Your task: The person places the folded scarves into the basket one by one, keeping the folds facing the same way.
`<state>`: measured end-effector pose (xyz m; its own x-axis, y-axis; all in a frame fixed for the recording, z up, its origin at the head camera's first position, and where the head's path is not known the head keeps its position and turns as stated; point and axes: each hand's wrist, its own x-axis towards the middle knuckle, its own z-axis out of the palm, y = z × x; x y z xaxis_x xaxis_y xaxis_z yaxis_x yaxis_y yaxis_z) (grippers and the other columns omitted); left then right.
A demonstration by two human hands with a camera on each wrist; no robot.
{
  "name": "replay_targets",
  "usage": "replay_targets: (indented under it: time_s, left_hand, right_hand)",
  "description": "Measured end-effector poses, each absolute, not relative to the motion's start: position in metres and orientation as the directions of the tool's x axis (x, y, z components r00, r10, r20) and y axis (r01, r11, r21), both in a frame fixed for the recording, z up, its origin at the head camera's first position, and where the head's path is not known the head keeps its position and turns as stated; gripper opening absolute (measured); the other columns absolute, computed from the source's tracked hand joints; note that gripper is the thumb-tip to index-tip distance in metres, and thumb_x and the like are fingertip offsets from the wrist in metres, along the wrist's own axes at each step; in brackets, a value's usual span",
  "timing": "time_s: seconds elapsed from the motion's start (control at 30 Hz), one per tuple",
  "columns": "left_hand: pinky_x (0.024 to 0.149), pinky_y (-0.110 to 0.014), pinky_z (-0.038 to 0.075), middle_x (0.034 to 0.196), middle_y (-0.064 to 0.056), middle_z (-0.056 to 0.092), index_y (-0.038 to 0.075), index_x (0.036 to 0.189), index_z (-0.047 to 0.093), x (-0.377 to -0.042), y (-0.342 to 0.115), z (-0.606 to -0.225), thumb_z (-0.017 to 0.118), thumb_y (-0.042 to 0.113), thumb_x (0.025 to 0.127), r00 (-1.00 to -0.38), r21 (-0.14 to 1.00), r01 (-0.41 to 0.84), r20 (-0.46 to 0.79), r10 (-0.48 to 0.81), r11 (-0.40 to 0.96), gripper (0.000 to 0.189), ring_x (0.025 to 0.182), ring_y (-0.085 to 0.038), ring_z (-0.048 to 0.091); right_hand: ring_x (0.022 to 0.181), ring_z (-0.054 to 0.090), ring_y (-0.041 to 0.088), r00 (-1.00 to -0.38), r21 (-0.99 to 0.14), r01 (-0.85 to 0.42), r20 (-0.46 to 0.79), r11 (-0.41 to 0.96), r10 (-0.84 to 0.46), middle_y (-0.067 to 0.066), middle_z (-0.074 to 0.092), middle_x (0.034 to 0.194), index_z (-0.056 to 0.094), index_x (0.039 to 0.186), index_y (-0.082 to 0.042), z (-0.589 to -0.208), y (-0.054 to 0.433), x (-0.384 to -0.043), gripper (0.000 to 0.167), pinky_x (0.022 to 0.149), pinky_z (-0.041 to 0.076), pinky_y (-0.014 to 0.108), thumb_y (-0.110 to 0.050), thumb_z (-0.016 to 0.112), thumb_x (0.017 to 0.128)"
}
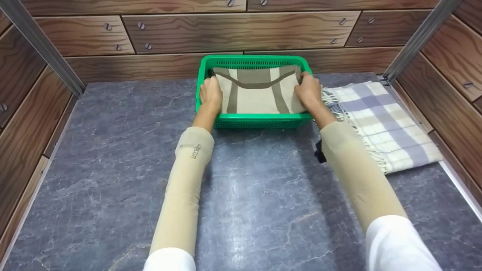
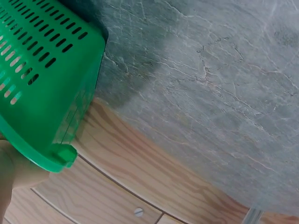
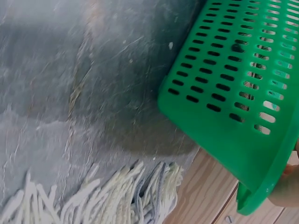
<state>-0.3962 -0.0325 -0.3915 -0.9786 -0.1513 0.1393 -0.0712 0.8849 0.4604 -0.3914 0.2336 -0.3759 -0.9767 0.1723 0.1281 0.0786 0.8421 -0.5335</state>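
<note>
A green plastic basket (image 1: pixel 262 117) with slotted walls stands against the back panel. Within its rim is a folded beige cloth (image 1: pixel 256 99) with brown stripes and a curved brown band. My left hand (image 1: pixel 211 92) has its fingers curled at the cloth's far left corner, just inside the rim. At the far right corner my right hand (image 1: pixel 309 90) grips the cloth the same way. Both wrist views show the basket's outer walls (image 2: pixel 35 100) (image 3: pixel 224 130), with only a bit of each hand past the rim. The fingertips are mostly hidden.
A plaid blanket (image 1: pixel 388 124) with fringe lies folded on the right, its fringe close to the basket and my right forearm. A small dark object (image 1: pixel 320 151) shows beside my right sleeve. Wood-patterned panels (image 1: pixel 241 32) enclose the grey marbled surface (image 1: pixel 124 169) at back and sides.
</note>
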Motion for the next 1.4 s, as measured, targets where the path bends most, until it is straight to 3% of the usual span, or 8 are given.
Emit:
replay_targets:
  time_s: [0.23, 0.4, 0.73, 0.93, 1.23, 1.4]
  left_hand:
    - [0.081, -0.033, 0.048, 0.117, -0.015, 0.052, -0.001, 0.119, 0.054, -0.394, -0.024, -0.394, 0.048, -0.004, 0.092, -0.983, 0.309, 0.022, 0.183, -0.036, 0.951, 0.028, 0.106, -0.028, 0.051]
    - [0.085, -0.031, 0.045, 0.118, -0.013, 0.053, 0.000, 0.115, 0.058, -0.391, -0.017, -0.392, 0.051, -0.005, 0.091, -0.982, 0.260, 0.093, 0.185, 0.045, 0.961, 0.026, 0.106, -0.027, 0.049]
    - [0.079, -0.033, 0.049, 0.105, -0.013, 0.060, 0.000, 0.106, 0.064, -0.379, 0.007, -0.389, 0.049, -0.002, 0.091, -0.960, 0.334, 0.198, 0.257, 0.113, 0.921, 0.022, 0.096, -0.027, 0.056]
    - [0.078, -0.030, 0.048, 0.110, -0.011, 0.059, 0.003, 0.113, 0.062, -0.366, 0.030, -0.385, 0.049, 0.003, 0.092, -0.955, 0.452, 0.255, 0.253, 0.151, 0.855, 0.025, 0.100, -0.024, 0.056]
    - [0.085, -0.022, 0.042, 0.111, -0.008, 0.059, 0.004, 0.114, 0.060, -0.327, 0.091, -0.376, 0.058, 0.003, 0.088, -0.889, 0.624, 0.448, 0.389, 0.242, 0.640, 0.026, 0.105, -0.019, 0.052]
    - [0.088, -0.018, 0.038, 0.112, -0.007, 0.060, 0.003, 0.113, 0.061, -0.303, 0.126, -0.379, 0.062, 0.007, 0.087, -0.863, 0.674, 0.504, 0.366, 0.348, 0.540, 0.026, 0.105, -0.017, 0.052]
  right_hand:
    - [0.098, 0.051, 0.047, -0.944, -0.434, -0.060, 0.316, 0.899, 0.090, 0.028, 0.053, 0.105, 0.055, 0.111, 0.005, -0.386, 0.239, -0.386, 0.028, 0.083, 0.039, 0.054, 0.002, 0.052, 0.083]
    - [0.090, 0.052, 0.047, -0.915, -0.346, -0.116, 0.402, 0.931, 0.035, 0.027, 0.052, 0.098, 0.062, 0.096, 0.008, -0.396, 0.244, -0.383, 0.014, 0.078, 0.041, 0.056, 0.000, 0.055, 0.085]
    - [0.084, 0.055, 0.048, -0.911, -0.347, -0.150, 0.412, 0.926, 0.007, 0.028, 0.054, 0.092, 0.065, 0.084, 0.011, -0.400, 0.254, -0.376, 0.015, 0.074, 0.043, 0.056, 0.001, 0.053, 0.084]
    - [0.085, 0.055, 0.042, -0.894, -0.445, -0.197, 0.447, 0.874, 0.026, 0.026, 0.057, 0.091, 0.066, 0.095, 0.011, -0.392, 0.269, -0.363, 0.021, 0.076, 0.043, 0.049, 0.004, 0.053, 0.079]
    - [0.092, 0.055, 0.033, -0.907, -0.598, -0.073, 0.373, 0.798, 0.196, 0.024, 0.059, 0.100, 0.063, 0.105, 0.007, -0.369, 0.330, -0.326, 0.026, 0.082, 0.042, 0.041, 0.003, 0.052, 0.083]
    - [0.085, 0.056, 0.027, -0.879, -0.576, 0.037, 0.370, 0.817, 0.300, 0.022, 0.062, 0.098, 0.065, 0.106, 0.004, -0.366, 0.382, -0.306, 0.027, 0.076, 0.041, 0.029, -0.004, 0.052, 0.083]
